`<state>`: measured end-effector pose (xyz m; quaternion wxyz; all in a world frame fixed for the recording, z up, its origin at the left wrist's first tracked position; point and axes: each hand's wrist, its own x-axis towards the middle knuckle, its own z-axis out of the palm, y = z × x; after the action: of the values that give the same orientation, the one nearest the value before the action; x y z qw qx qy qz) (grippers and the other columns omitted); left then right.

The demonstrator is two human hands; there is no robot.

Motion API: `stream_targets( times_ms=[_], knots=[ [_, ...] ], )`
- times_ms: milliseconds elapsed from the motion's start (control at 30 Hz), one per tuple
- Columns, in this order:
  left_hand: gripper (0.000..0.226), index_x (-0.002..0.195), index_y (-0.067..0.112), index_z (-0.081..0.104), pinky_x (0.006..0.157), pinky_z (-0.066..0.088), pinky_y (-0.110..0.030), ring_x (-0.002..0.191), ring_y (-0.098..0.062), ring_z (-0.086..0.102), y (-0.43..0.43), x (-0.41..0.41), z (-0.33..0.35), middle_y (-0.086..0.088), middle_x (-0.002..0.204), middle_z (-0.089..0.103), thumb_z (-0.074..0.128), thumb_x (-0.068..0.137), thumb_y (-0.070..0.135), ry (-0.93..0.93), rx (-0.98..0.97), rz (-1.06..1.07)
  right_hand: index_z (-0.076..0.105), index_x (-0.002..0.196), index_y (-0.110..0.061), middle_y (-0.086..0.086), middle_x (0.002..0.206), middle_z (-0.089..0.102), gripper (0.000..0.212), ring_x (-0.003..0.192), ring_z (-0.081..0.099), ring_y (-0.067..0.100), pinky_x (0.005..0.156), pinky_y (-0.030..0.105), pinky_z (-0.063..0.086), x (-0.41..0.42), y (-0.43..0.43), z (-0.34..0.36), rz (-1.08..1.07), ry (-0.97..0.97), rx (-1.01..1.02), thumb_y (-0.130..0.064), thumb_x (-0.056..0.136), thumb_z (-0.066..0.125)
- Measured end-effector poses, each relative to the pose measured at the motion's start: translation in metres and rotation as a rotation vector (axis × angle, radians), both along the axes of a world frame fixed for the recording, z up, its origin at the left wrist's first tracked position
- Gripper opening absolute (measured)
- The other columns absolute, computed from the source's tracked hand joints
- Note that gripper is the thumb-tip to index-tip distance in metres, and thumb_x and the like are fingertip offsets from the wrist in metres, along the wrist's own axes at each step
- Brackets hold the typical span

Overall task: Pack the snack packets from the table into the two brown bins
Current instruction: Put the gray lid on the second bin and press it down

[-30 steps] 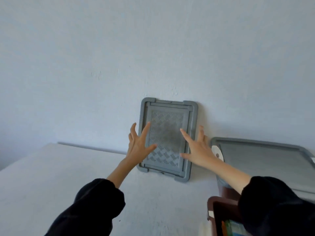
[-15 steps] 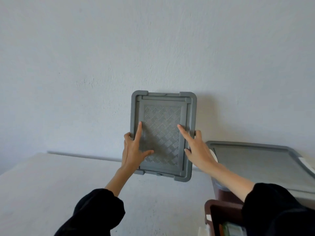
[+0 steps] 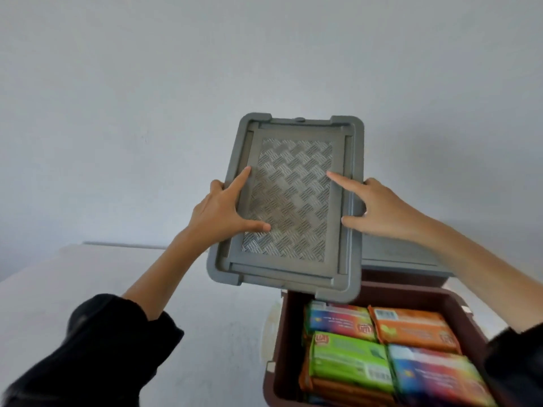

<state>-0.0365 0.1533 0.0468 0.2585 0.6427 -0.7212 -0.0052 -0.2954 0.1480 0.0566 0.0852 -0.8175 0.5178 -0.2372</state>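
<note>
Left hand clamps the lid's left edge, thumb on top; right hand clamps the right edge. The lid hangs tilted between both grips, above the far rim of the bin. The bin is full of packets and sits toward the table's near right corner. Risk: lowered skewed, the lid snags the rim or pinches a packet.

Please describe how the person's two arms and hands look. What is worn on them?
Both arms wear black long sleeves of soft, matte fabric. The left sleeve and the right sleeve end well short of the wrists, leaving the forearms bare. The left hand and the right hand are bare too: no gloves, rings, watch or bracelet show.
</note>
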Motion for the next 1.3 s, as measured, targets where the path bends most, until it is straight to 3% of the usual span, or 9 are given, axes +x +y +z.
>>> stream_targets(
  times_ms=[133,267,433,600,800,1000,1167,1233,1300],
  knots=[
    [0.117,0.147,0.037,-0.001,0.09,0.045,-0.034,0.098,-0.021,0.046,0.025,-0.031,-0.021,-0.014,0.124,0.038,0.068,0.056,0.064,-0.015,0.194,-0.054,0.014,0.144,-0.047,0.002,0.106,0.039,0.075,0.076,0.048,0.008,0.066,0.015,0.036,-0.038,0.028,-0.013,0.017,0.094,0.128,-0.026,0.087,0.058],
    [0.12,0.147,0.038,0.0,0.091,0.045,-0.033,0.097,-0.021,0.049,0.042,-0.053,-0.054,-0.013,0.125,0.039,0.065,0.051,0.07,0.001,0.338,-0.109,0.016,0.143,-0.047,0.002,0.148,0.033,0.075,0.129,0.04,0.018,0.104,0.031,0.033,-0.067,0.05,-0.041,0.035,0.098,0.284,-0.033,0.085,0.062],
    [0.119,0.148,0.034,0.008,0.101,0.041,-0.037,0.116,-0.024,0.046,0.053,-0.072,-0.081,-0.01,0.131,0.038,0.068,0.052,0.071,-0.015,0.435,-0.158,0.016,0.147,-0.034,-0.004,0.154,0.021,0.075,0.143,0.018,0.015,0.114,0.034,0.021,-0.083,0.081,-0.071,0.018,0.008,0.448,-0.028,0.088,0.061],
    [0.111,0.147,0.03,0.015,0.108,0.034,-0.035,0.126,-0.024,0.038,0.061,-0.084,-0.098,-0.009,0.137,0.032,0.068,0.058,0.071,0.09,0.47,-0.261,0.022,0.146,-0.029,-0.004,0.149,0.027,0.068,0.139,0.027,0.016,0.112,0.029,0.026,-0.091,0.108,-0.094,-0.064,-0.14,0.513,-0.024,0.09,0.059],
    [0.101,0.147,0.031,0.018,0.115,0.021,-0.038,0.142,-0.023,0.016,0.08,-0.093,-0.122,-0.004,0.156,0.008,0.03,0.065,0.088,-0.085,0.302,-0.204,0.018,0.146,-0.038,0.007,0.147,0.015,0.05,0.14,0.009,0.028,0.114,0.04,0.017,-0.079,0.135,-0.134,-0.26,-0.1,0.409,-0.033,0.099,0.035],
    [0.141,0.15,0.019,0.003,0.118,-0.003,-0.037,0.146,-0.017,-0.011,0.092,-0.103,-0.13,-0.002,0.158,-0.009,-0.034,0.032,0.086,-0.297,0.244,-0.179,0.011,0.149,-0.031,0.01,0.156,-0.016,0.058,0.145,-0.015,0.026,0.117,0.04,-0.003,-0.062,0.157,-0.136,-0.381,0.031,0.234,-0.05,0.097,0.027],
    [0.074,0.149,0.022,-0.007,0.117,-0.007,-0.042,0.144,-0.024,-0.016,0.121,-0.113,-0.127,-0.008,0.158,-0.012,0.005,0.089,0.065,-0.37,0.346,-0.113,0.003,0.148,-0.033,0.004,0.157,-0.018,0.092,0.141,-0.026,0.026,0.118,0.044,0.001,-0.056,0.161,-0.14,-0.241,0.168,0.291,-0.081,0.073,0.021],
    [0.072,0.148,0.021,-0.009,0.115,-0.01,-0.05,0.145,-0.031,-0.011,0.143,-0.12,-0.122,-0.015,0.157,-0.004,0.012,0.093,0.061,-0.459,0.423,-0.051,0.004,0.147,-0.039,0.0,0.158,-0.014,0.11,0.142,-0.025,0.023,0.118,0.042,-0.001,-0.071,0.154,-0.137,-0.109,0.224,0.294,-0.092,0.051,0.004],
    [0.076,0.149,0.021,-0.002,0.11,-0.015,-0.06,0.143,-0.036,0.006,0.164,-0.128,-0.114,-0.019,0.152,0.016,0.012,0.089,0.066,-0.627,0.435,0.003,0.011,0.144,-0.045,-0.005,0.158,-0.009,0.099,0.143,-0.022,0.018,0.117,0.039,-0.003,-0.091,0.14,-0.127,0.035,0.25,0.354,-0.089,0.055,0.008]
  ],
)
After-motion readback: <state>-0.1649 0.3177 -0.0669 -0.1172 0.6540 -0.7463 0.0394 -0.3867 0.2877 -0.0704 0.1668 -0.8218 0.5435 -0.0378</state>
